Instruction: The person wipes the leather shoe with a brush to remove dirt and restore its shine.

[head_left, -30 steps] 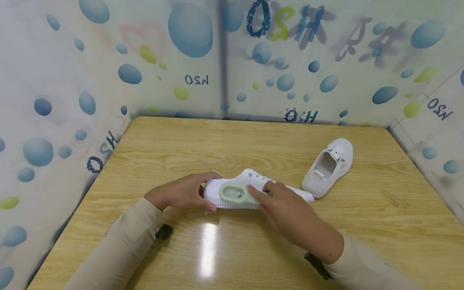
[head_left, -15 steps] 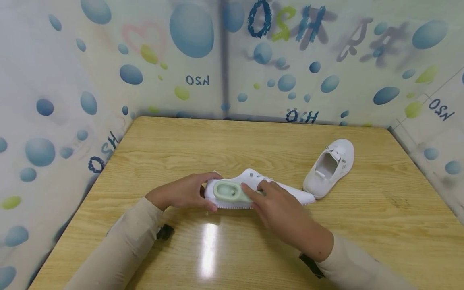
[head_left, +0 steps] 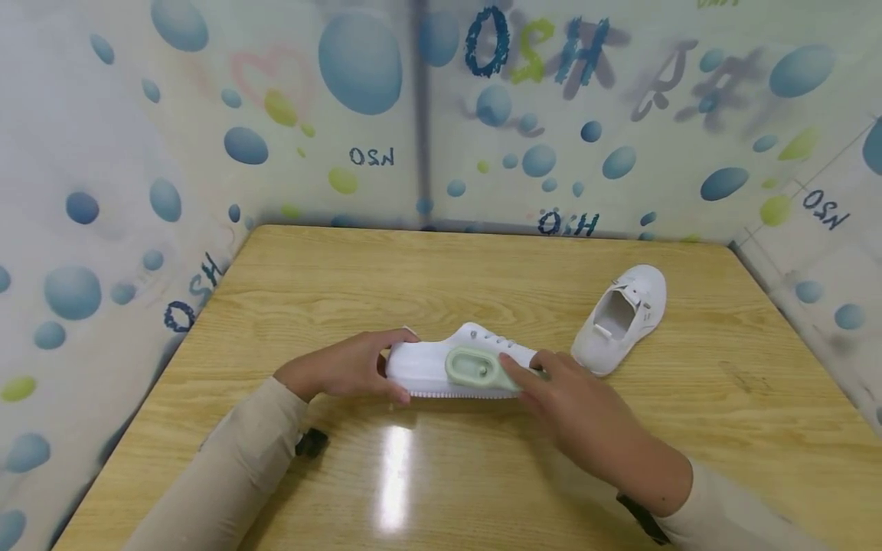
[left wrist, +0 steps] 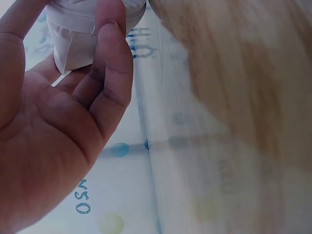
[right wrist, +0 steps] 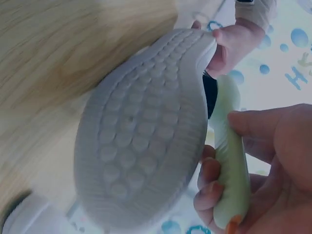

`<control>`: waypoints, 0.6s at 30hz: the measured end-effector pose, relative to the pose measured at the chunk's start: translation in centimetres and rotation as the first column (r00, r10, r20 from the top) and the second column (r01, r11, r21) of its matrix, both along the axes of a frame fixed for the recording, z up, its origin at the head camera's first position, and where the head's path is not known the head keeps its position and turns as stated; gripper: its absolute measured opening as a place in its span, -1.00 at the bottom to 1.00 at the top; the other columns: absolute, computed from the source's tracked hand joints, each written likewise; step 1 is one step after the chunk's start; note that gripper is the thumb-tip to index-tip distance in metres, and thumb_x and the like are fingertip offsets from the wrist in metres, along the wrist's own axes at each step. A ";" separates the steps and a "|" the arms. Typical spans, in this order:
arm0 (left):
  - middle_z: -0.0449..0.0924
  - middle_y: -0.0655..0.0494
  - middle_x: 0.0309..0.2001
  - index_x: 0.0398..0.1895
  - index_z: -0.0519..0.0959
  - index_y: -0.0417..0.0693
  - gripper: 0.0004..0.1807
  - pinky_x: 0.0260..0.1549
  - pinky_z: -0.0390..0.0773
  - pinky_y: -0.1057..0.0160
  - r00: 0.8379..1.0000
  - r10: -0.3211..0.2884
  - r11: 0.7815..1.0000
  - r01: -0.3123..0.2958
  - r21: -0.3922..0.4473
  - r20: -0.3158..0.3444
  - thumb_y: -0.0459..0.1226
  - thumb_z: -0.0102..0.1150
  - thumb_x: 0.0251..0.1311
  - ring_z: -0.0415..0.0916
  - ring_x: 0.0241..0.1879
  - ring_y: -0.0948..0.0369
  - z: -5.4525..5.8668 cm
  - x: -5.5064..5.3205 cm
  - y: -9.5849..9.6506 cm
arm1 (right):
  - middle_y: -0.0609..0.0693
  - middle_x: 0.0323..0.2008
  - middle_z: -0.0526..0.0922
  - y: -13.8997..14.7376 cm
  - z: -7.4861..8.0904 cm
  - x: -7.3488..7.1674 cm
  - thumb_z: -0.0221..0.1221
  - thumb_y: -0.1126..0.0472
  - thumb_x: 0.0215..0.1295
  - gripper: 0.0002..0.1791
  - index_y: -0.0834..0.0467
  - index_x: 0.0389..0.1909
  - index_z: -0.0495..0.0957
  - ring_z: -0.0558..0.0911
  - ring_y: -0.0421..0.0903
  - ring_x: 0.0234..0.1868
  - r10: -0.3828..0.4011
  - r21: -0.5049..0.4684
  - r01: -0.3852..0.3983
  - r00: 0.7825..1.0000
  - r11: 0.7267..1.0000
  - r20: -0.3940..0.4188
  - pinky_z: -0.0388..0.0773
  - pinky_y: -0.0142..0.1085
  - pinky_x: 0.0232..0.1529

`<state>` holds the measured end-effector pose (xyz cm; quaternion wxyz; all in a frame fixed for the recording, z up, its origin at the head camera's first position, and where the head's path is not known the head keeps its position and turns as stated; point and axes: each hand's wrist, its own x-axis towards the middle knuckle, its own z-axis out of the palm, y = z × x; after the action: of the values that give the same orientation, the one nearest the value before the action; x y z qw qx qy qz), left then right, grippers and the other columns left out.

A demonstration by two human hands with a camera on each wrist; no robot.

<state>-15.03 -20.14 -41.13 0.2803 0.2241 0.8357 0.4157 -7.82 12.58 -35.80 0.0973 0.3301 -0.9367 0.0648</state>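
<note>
Your left hand [head_left: 351,366] grips the heel of a white shoe [head_left: 420,367] near the middle of the wooden table [head_left: 331,275], fingers on the far side, thumb on the near. The shoe lies turned on its side, toe to the right, studded sole [right wrist: 141,122] facing near. Your right hand [head_left: 586,409] is curled round the handle of a green brush [head_left: 472,367], its dark bristles [right wrist: 209,95] against the upper. A second shoe [head_left: 591,353] stands upright to the far right, just beyond your right hand, which hides the toe; whether the shoes touch, you cannot tell. Bubble-patterned walls [head_left: 276,184] enclose the table at left, far side and right. Your sleeves [head_left: 237,451] cross its near edge.
</note>
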 end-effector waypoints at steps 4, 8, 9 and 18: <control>0.49 0.06 0.11 0.31 0.38 0.14 -0.18 -0.11 0.57 0.18 1.000 0.006 1.000 -0.007 -0.014 -0.005 -0.04 0.57 -0.05 0.63 -0.19 0.19 0.1 0.1 -0.1 | 0.04 -0.17 0.60 1.4 0.6 0.3 0.42 0.21 0.18 -0.40 -0.08 0.27 0.54 0.53 -0.13 -0.30 -0.017 -0.015 0.018 1.000 1.000 0.014 0.55 -0.25 -0.35; 0.49 0.06 0.12 0.32 0.37 0.15 -0.17 -0.10 0.57 0.18 1.000 0.011 1.000 -0.011 -0.015 -0.001 -0.04 0.57 -0.05 0.64 -0.19 0.19 0.0 0.1 -0.2 | 0.04 -0.17 0.59 2.8 1.2 0.4 0.42 0.24 0.17 -0.39 -0.07 0.28 0.55 0.51 -0.17 -0.31 -0.041 -0.020 0.041 0.999 0.999 0.029 0.54 -0.25 -0.35; 0.49 0.05 0.11 0.31 0.37 0.16 -0.18 -0.11 0.57 0.18 1.000 0.010 1.000 -0.010 -0.010 0.001 -0.05 0.57 -0.04 0.64 -0.19 0.19 0.0 0.1 -0.2 | 0.03 -0.16 0.59 3.1 1.4 0.4 0.41 0.25 0.17 -0.39 -0.07 0.28 0.55 0.51 -0.17 -0.30 -0.049 -0.021 0.049 0.998 0.999 0.039 0.54 -0.26 -0.35; 0.48 0.06 0.11 0.30 0.37 0.22 -0.20 -0.13 0.57 0.15 1.000 -0.004 1.000 0.004 0.008 0.009 -0.02 0.56 -0.04 0.62 -0.22 0.19 -0.1 0.1 0.0 | 0.00 -0.13 0.56 4.4 1.8 0.5 0.39 0.23 0.20 -0.41 -0.07 0.29 0.54 0.48 -0.21 -0.27 -0.072 -0.033 0.075 0.994 0.997 0.087 0.52 -0.31 -0.37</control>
<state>-14.93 -20.15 -41.26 0.2838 0.2250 0.8325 0.4193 -7.34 17.02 -34.05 0.0651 0.2905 -0.9502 0.0922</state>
